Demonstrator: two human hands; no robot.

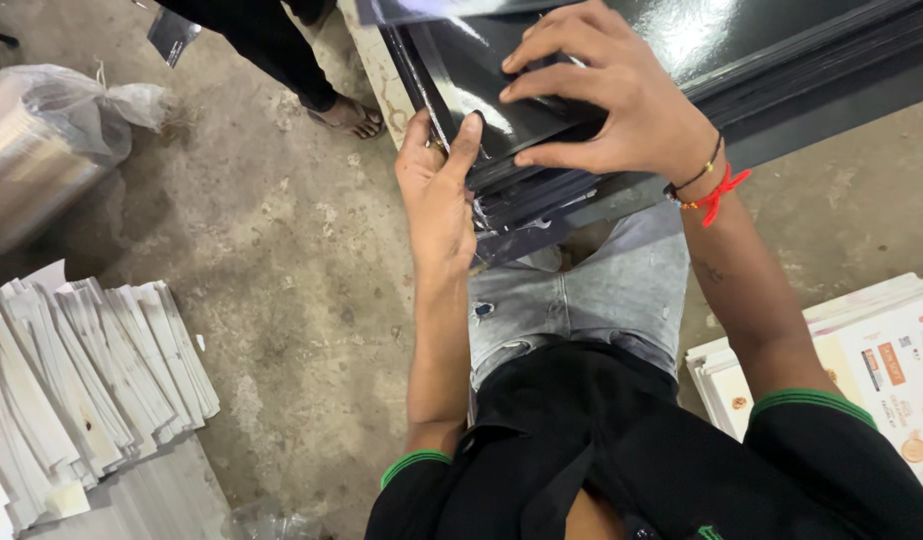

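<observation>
White card stacks (92, 380), plastic bag (42, 140), printed cartons (882, 370).

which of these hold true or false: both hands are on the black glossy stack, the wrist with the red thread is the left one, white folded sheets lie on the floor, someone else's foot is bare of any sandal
1. Both hands are on the black glossy stack. True: left hand at its edge, right hand on top.
2. The red thread is on the left wrist. False: it is on the right.
3. White folded sheets lie on the floor. True.
4. The other person's foot has no sandal. False: it wears one.
</observation>
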